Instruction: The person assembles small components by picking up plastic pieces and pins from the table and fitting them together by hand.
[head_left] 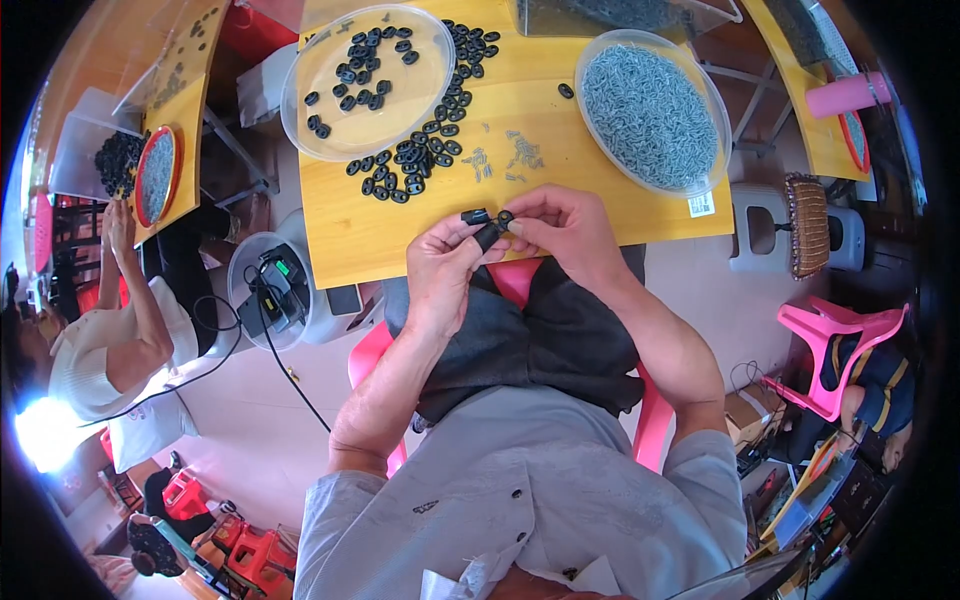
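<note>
My left hand (440,272) and my right hand (572,232) meet over my lap, just off the table's near edge. Between the fingertips of both is a small black piece (505,217), rounded at its end. Black bands (486,236) show at the left thumb and forefinger; they look like finger covers, though I cannot be sure. The right thumb and forefinger pinch the piece from the right. Just beyond my hands lie loose small screws (522,150) and a spread of black oval parts with two holes (413,157).
A shallow clear tray (300,135) with black parts sits at the far left of the yellow table (360,235). A round tub of screws (650,115) stands right. Left of my seat is a clear bucket (240,310) with a black device and cable. Other people sit at both sides.
</note>
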